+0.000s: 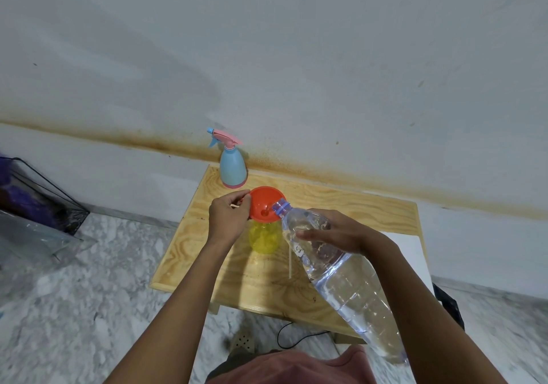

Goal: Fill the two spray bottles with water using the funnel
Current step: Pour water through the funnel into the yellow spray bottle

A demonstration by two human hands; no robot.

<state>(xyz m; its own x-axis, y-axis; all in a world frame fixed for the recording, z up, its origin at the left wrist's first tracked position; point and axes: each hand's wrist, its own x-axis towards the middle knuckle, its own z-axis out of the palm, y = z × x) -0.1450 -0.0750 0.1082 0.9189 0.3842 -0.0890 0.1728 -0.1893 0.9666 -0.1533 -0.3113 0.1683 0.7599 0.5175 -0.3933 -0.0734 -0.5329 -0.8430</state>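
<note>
An orange funnel (264,202) sits in the neck of a yellow spray bottle (264,237) on the wooden table (341,205). My left hand (228,217) pinches the funnel's left rim. My right hand (335,231) grips a large clear water bottle (341,277), tilted so its open mouth lies over the funnel's right edge. A blue spray bottle (232,168) with its pink spray head on stands upright at the table's far left corner, by the wall.
A thin white tube (290,263) lies on the table beside the yellow bottle. A black wire rack (44,194) stands on the marble floor at the left. A black cable (296,339) and a power strip (243,339) lie under the table's near edge.
</note>
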